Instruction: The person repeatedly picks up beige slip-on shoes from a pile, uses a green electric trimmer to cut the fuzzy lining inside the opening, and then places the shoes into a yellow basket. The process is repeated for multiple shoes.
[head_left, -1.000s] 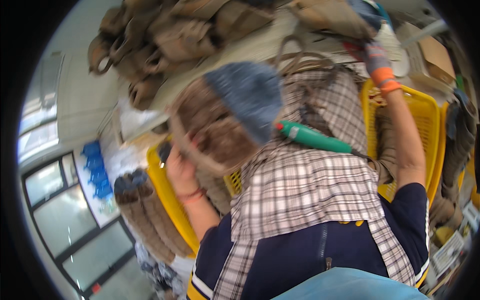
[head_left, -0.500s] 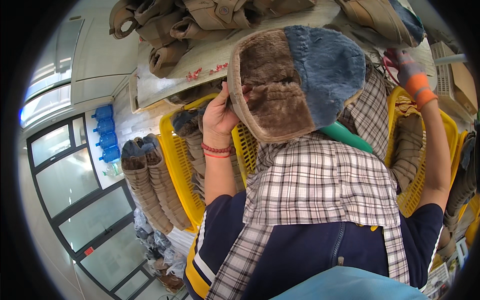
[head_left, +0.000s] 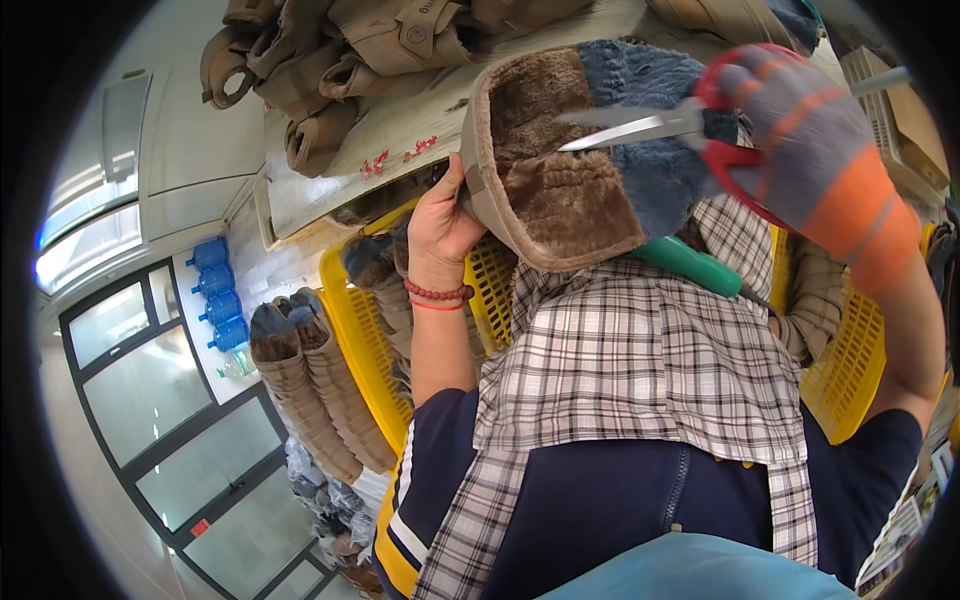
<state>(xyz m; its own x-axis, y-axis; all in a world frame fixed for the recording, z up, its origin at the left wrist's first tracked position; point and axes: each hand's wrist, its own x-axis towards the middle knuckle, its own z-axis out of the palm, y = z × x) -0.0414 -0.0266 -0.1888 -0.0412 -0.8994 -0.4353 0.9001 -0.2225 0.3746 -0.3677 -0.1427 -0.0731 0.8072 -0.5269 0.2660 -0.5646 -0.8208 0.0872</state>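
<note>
My left hand point(head_left: 442, 232), bare, with a beaded bracelet at the wrist, grips the left edge of a fur-lined shoe upper point(head_left: 575, 200). Its lining faces up, brown on the left and blue on the right. A pair of red-handled scissors point(head_left: 650, 128) is in my right hand point(head_left: 825, 150), which wears a grey and orange glove. Their blades stand slightly apart over the lining, pointing left; whether they touch it I cannot tell. A green handle point(head_left: 690, 265) lies below the upper, over my checked apron point(head_left: 620, 360).
Several tan shoe uppers point(head_left: 385, 40) lie on the worktable point(head_left: 400, 125), near red scraps point(head_left: 420, 148). Yellow baskets point(head_left: 365, 320) with stacked uppers flank my lap. More stacks point(head_left: 305, 385) stand at the left, near blue water bottles point(head_left: 215, 285).
My right hand has come from the table's far right toward the middle, bringing the scissors over the upper. My left hand keeps its hold on the upper, which has shifted only slightly.
</note>
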